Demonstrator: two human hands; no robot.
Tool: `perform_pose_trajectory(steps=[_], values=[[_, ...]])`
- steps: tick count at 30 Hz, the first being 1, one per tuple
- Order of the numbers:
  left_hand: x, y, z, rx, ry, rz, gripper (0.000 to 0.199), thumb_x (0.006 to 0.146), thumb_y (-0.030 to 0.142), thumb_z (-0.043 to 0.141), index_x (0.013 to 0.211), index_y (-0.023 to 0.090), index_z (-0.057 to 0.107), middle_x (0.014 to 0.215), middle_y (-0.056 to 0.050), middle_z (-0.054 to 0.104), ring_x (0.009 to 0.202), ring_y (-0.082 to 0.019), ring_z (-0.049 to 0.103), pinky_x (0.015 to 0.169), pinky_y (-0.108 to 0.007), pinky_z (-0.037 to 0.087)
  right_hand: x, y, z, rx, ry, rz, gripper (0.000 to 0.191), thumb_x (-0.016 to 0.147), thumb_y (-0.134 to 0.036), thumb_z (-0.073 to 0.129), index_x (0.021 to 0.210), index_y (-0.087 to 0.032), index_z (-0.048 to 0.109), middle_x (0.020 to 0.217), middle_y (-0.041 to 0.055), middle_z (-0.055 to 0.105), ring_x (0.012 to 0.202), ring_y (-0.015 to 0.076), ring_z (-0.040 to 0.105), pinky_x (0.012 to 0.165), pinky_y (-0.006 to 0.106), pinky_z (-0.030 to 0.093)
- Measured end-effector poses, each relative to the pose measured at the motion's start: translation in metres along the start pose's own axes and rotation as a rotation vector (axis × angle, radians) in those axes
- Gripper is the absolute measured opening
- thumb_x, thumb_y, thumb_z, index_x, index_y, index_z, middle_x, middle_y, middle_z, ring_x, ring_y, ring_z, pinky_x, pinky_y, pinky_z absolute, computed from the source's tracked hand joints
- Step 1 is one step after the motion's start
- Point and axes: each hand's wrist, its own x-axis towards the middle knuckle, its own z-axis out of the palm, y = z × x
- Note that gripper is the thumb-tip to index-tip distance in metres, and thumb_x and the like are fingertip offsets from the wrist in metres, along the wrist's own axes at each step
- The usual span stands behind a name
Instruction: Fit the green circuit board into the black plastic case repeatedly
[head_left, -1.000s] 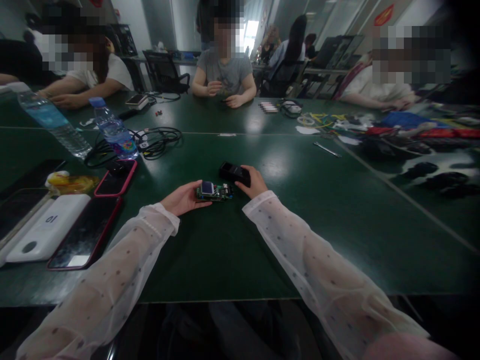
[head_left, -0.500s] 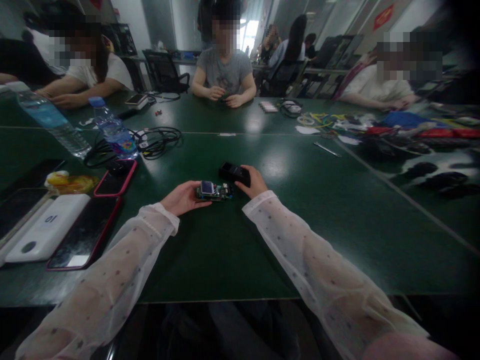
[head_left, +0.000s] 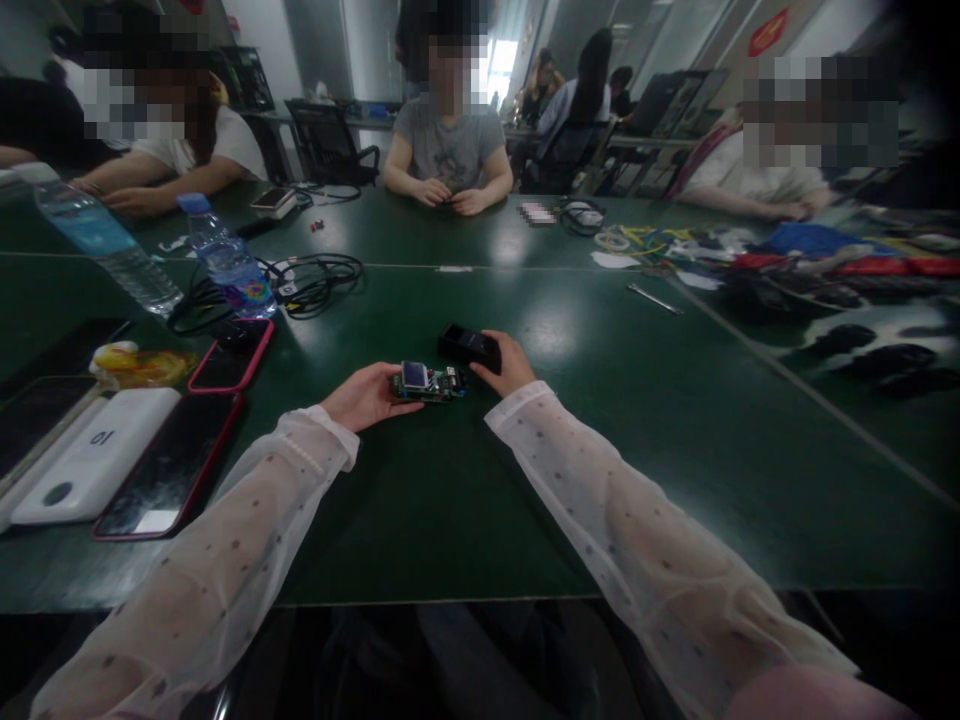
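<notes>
My left hand is closed on the left end of a green circuit board that carries a small square screen and several small parts. The thumb lies along the near edge, and the fingers go behind the board. Just to the right, my right hand grips the right end of a black rectangular case with a recess showing at its left end. Board and case are close together, the case slightly farther from me; whether they touch I cannot tell. Both are over the green table.
To my left lie a red-edged phone, a white power bank and a pink-edged phone. Behind them are water bottles and black cables. A wrench lies right. Several people sit around the table.
My hands, the circuit board and the black case stay almost where they were. Across the table, the person in grey has brought their hands slightly closer together.
</notes>
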Motion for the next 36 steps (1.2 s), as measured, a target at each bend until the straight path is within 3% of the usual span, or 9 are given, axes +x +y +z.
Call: perform_pose_trajectory(steps=[12,25,36], values=[[-0.0031,0.002,0.0045,0.02,-0.019,-0.007,0.048,0.089,0.023,0.053,0.134,0.009,0.044,0.135,-0.019,0.052,0.121,-0.028,0.056,0.108,-0.043,0.043,0.0002,0.0026,0.0024,-0.024,0.004,-0.003,0.059,0.077,-0.034,0.066,0.13,-0.02,0.045,0.124,0.0151,0.057,0.115,0.0353,0.055,0.097,0.056,0.046],[-0.0037,0.0013,0.0042,0.033,-0.01,0.022,0.046,0.087,0.018,0.054,0.132,0.012,0.047,0.133,-0.016,0.054,0.123,-0.026,0.054,0.11,-0.041,0.041,-0.0001,0.0007,0.0003,-0.015,-0.004,-0.006,0.058,0.077,-0.033,0.066,0.13,-0.017,0.046,0.124,0.0178,0.057,0.114,0.0365,0.055,0.096,0.056,0.047],[-0.0036,0.0007,0.0024,0.042,-0.026,0.02,0.044,0.086,0.017,0.053,0.13,0.014,0.049,0.133,-0.014,0.055,0.124,-0.026,0.054,0.113,-0.042,0.038,0.0001,0.0038,0.0024,-0.013,0.009,-0.014,0.058,0.077,-0.033,0.067,0.13,-0.022,0.046,0.123,0.014,0.057,0.114,0.0353,0.056,0.095,0.058,0.047]])
